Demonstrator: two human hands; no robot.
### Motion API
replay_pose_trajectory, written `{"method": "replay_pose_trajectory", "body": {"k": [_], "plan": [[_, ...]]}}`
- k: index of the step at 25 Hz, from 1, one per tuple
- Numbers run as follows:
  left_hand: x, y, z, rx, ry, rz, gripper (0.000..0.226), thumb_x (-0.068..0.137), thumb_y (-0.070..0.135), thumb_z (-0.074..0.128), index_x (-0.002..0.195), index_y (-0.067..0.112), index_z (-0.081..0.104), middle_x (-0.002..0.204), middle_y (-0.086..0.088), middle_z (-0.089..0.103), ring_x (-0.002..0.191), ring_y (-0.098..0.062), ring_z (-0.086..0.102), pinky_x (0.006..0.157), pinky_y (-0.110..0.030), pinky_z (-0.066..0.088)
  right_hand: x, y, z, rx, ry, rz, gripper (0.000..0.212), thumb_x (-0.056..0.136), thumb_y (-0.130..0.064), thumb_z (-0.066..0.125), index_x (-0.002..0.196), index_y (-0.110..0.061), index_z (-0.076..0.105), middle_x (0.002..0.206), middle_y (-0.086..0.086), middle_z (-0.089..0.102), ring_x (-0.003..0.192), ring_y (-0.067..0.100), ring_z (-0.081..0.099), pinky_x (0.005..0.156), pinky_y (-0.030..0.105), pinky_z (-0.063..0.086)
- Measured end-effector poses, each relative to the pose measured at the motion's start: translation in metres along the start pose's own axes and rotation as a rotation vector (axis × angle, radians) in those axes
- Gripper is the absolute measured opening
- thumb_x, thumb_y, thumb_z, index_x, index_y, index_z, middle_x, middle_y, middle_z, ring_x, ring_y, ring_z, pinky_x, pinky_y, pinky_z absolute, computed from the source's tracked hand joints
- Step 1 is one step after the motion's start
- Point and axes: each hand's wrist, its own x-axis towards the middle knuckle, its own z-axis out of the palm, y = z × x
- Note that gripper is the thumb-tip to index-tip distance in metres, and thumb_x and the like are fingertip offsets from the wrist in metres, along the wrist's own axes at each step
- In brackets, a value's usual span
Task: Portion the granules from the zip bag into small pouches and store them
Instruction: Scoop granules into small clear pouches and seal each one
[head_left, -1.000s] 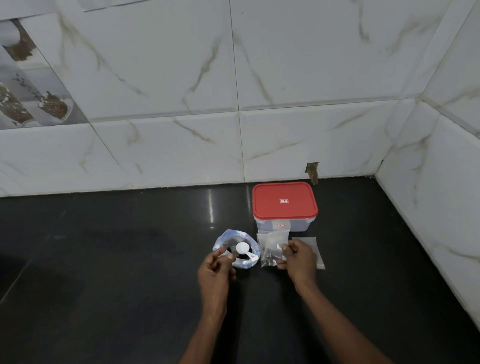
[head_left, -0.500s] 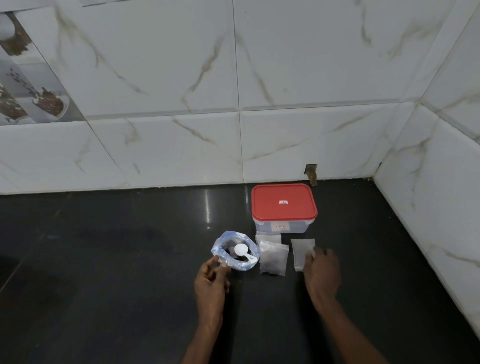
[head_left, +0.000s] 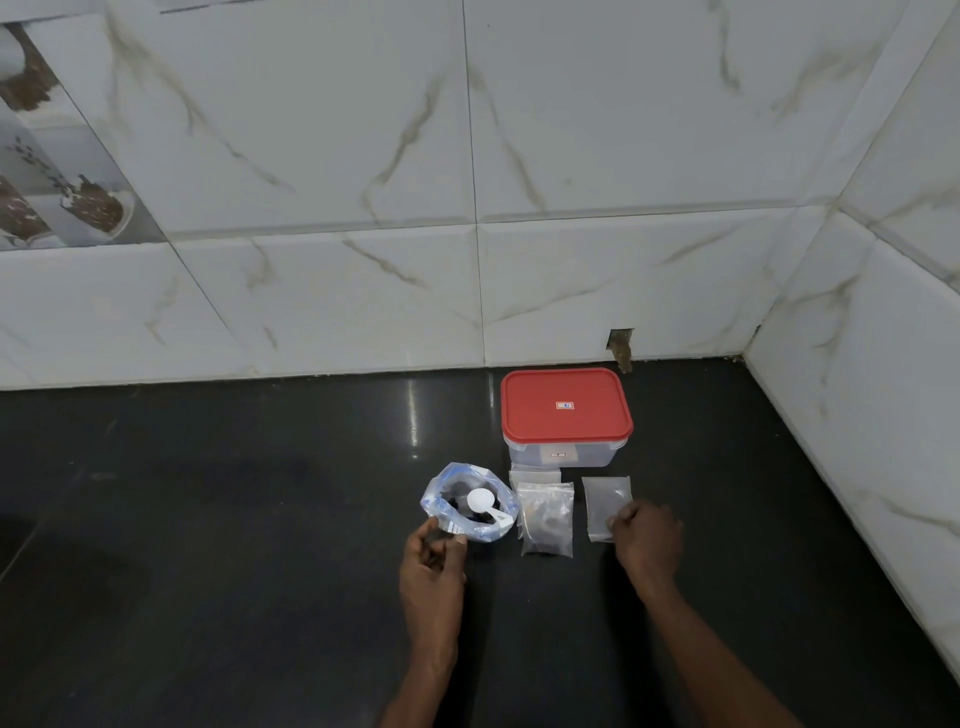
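Zip bag (head_left: 483, 530): crinkled clear plastic, white scoop (head_left: 480, 502) inside; left hand (head_left: 434, 564) fingers pinch its rim.
Pouch (head_left: 605, 501): flat, glossy; right hand (head_left: 648, 540) fingers curl over its corner, grip unclear.

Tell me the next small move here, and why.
Probably lift the empty pouch with the right hand and open its mouth beside the zip bag. One filled pouch already lies finished, the right hand grips the empty one's near corner, the left hand pinches the bag's rim, and the scoop sits inside.
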Motion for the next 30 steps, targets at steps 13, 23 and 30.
{"method": "replay_pose_trajectory", "body": {"k": [13, 23, 30], "plan": [[-0.006, -0.002, -0.001, 0.04, -0.086, 0.031, 0.029, 0.089, 0.012, 0.073, 0.111, 0.031, 0.067, 0.087, -0.002, 0.073, 0.078, -0.016, 0.066, 0.075, -0.041, 0.053, -0.004, 0.041, 0.003, -0.269, -0.038, -0.574, 0.023, 0.071, 0.0, 0.068, 0.085, -0.018, 0.074, 0.088, 0.002, 0.065, 0.079, 0.029, 0.061, 0.067, 0.036, 0.05], [-0.013, 0.029, -0.003, 0.228, -0.297, 0.422, 0.067, 0.07, 0.015, 0.087, 0.131, 0.024, 0.061, 0.134, 0.01, 0.063, 0.125, 0.002, 0.056, 0.105, -0.017, 0.045, -0.06, -0.057, -0.079, 0.29, -0.054, -0.785, 0.022, 0.085, -0.009, 0.061, 0.101, -0.019, 0.073, 0.091, -0.01, 0.068, 0.082, 0.005, 0.063, 0.077, 0.017, 0.046], [-0.016, 0.043, 0.014, 0.424, -0.461, 0.503, 0.103, 0.055, 0.052, 0.087, 0.146, 0.029, 0.044, 0.143, 0.024, 0.045, 0.146, -0.002, 0.028, 0.12, -0.056, 0.03, -0.074, -0.097, -0.07, 0.428, -0.465, -0.523, 0.022, 0.074, -0.008, 0.076, 0.082, -0.027, 0.068, 0.074, 0.0, 0.071, 0.07, 0.011, 0.069, 0.066, 0.038, 0.059]]}}
